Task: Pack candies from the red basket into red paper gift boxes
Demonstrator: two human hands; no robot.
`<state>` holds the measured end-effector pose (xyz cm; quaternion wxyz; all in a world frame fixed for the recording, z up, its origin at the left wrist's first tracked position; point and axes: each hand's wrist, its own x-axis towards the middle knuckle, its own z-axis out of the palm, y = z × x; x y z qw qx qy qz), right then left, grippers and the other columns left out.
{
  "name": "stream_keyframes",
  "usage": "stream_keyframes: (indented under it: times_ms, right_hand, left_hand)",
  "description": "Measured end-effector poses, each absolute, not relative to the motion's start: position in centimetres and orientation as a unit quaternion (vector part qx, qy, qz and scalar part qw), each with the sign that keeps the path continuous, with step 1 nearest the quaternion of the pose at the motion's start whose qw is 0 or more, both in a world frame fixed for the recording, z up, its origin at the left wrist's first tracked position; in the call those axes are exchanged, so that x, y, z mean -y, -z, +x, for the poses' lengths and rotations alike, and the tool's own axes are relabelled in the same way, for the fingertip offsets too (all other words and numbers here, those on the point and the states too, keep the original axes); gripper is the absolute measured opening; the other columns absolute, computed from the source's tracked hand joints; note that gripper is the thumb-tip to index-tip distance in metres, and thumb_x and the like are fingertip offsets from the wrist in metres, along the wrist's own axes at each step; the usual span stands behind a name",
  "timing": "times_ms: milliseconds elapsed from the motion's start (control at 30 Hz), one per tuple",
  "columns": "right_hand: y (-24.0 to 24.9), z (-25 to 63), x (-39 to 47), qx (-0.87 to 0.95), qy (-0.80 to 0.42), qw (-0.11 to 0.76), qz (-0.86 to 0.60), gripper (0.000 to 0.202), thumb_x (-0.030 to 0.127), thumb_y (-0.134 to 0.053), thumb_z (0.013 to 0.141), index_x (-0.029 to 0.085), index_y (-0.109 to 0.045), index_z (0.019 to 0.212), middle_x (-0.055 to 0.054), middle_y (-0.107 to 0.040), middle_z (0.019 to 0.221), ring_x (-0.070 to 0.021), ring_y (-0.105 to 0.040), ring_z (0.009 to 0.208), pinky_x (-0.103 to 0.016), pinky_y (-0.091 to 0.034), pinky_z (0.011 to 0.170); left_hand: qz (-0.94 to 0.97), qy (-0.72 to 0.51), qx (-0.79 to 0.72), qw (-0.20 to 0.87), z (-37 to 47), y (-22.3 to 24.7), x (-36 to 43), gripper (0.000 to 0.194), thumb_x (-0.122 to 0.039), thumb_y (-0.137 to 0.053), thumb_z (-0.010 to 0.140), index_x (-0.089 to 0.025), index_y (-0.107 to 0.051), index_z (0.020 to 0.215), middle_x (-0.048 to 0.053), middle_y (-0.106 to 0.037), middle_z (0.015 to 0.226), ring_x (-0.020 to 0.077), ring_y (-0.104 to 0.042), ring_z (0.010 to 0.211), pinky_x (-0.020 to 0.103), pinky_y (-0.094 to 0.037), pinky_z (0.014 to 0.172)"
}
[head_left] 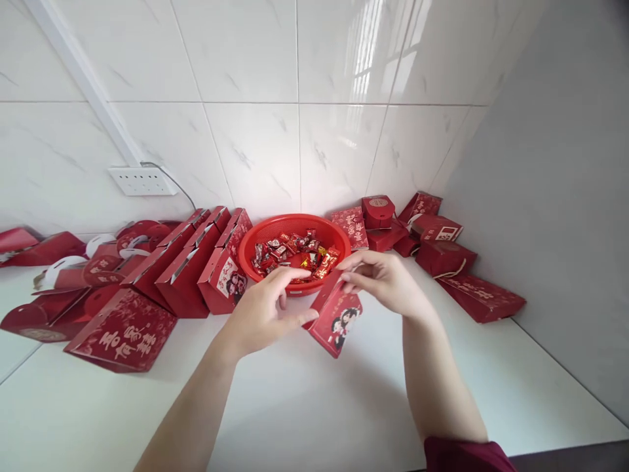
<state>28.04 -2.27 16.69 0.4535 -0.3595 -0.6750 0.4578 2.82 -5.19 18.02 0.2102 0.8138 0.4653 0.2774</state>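
A red paper candy box (339,321) with a cartoon couple printed on its face hangs tilted just above the white table, in front of the red basket. My right hand (381,278) pinches its top edge between thumb and fingers. At the box's left side is my left hand (268,314), its thumb tip touching the edge. The index finger of that hand stretches out above, apart from the thumb. Behind both hands, the round red plastic basket (295,223) holds many wrapped candies (280,252) in red and gold. The inside of the box is hidden.
Several upright red boxes (181,282) stand in a row left of the basket. Further left lie more red boxes (122,331). To the right, red boxes (445,255) are piled against the grey panel (555,196). A power strip (142,181) is on the tiled wall.
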Motion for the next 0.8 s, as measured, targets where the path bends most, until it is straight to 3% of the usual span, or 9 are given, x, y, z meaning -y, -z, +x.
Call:
stream_keyframes:
  times_ms: [133,200,300,400,567,733,800]
  right_hand:
    - [-15.1,24.6,1.8,0.687,-0.504,0.375,-0.365,0.014,0.032,-0.066,0.085,0.019,-0.063,0.089,-0.002,-0.069,0.08,-0.0185,-0.073,0.08,-0.029,-0.06,0.07]
    - [-14.7,24.0,1.6,0.695,-0.508,0.342,-0.378,0.011,0.03,-0.064,0.086,0.02,-0.06,0.086,-0.002,-0.069,0.078,-0.0182,-0.073,0.08,-0.026,-0.058,0.066]
    - [-14.5,24.1,1.5,0.71,-0.49,0.317,-0.393,0.01,0.029,-0.062,0.086,0.021,-0.056,0.085,0.0,-0.065,0.073,-0.0161,-0.071,0.069,-0.02,-0.05,0.048]
    - [-14.4,24.3,1.6,0.71,-0.486,0.334,-0.386,0.013,0.027,-0.063,0.085,0.022,-0.052,0.089,0.001,-0.064,0.08,-0.0155,-0.069,0.067,-0.02,-0.046,0.045]
    - [-14.4,24.0,1.6,0.715,-0.495,0.339,-0.359,0.023,0.025,-0.063,0.085,0.025,-0.045,0.098,0.001,-0.065,0.09,-0.0152,-0.069,0.069,-0.025,-0.05,0.054]
    - [-14.1,23.5,1.5,0.771,-0.396,0.297,-0.401,0.019,0.024,-0.059,0.088,0.026,-0.044,0.098,0.005,-0.066,0.077,-0.0138,-0.065,0.057,-0.025,-0.044,0.053]
    - [-14.0,23.4,1.4,0.785,-0.355,0.293,-0.414,0.016,0.024,-0.057,0.09,0.026,-0.044,0.099,0.007,-0.065,0.072,-0.0134,-0.063,0.055,-0.025,-0.043,0.055]
  left_hand:
    - [0.826,-0.174,-0.511,0.162,2.2,-17.4,5.4,0.026,-0.045,-0.065,0.084,-0.028,-0.066,0.104,-0.003,-0.067,0.08,0.0148,-0.057,0.064,0.026,-0.039,0.058]
    - [0.827,-0.165,-0.516,0.149,1.9,-16.7,5.3,0.016,-0.037,-0.06,0.088,-0.027,-0.067,0.098,-0.004,-0.067,0.078,0.016,-0.06,0.069,0.026,-0.038,0.059]
    - [0.832,-0.172,-0.509,0.14,1.6,-16.3,5.1,0.014,-0.031,-0.054,0.091,-0.025,-0.067,0.092,-0.003,-0.069,0.081,0.0163,-0.061,0.072,0.026,-0.037,0.06]
    - [0.832,-0.19,-0.502,0.14,1.3,-16.5,4.8,0.026,-0.028,-0.044,0.097,-0.023,-0.066,0.083,-0.002,-0.067,0.075,0.015,-0.059,0.067,0.026,-0.036,0.06]
    - [0.802,-0.272,-0.514,0.137,0.6,-16.1,3.8,0.021,-0.029,-0.047,0.096,-0.023,-0.067,0.09,-0.001,-0.069,0.091,0.0178,-0.06,0.086,0.026,-0.042,0.071]
    - [0.772,-0.258,-0.515,0.27,0.4,-15.1,2.7,0.016,-0.031,-0.051,0.094,-0.025,-0.065,0.099,-0.003,-0.069,0.089,0.0145,-0.06,0.072,0.025,-0.045,0.065]
    - [0.769,-0.273,-0.506,0.277,0.5,-14.8,2.5,0.017,-0.029,-0.05,0.094,-0.025,-0.063,0.105,-0.003,-0.069,0.09,0.0142,-0.061,0.073,0.025,-0.046,0.067]
